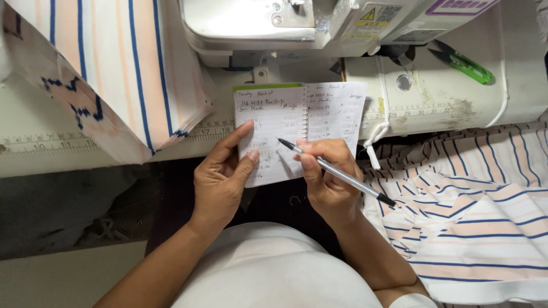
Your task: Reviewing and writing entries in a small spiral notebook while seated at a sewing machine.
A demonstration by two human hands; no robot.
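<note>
The left hand [220, 179] holds a small spiral notebook [297, 128] open at the desk [34, 157] edge, thumb pressed on the left page. The right hand [328, 177] is closed around a silver pen [337, 173], tip on that page. Striped cloth [479, 222] lies to the right, beside a sewing machine [434, 85].
</note>
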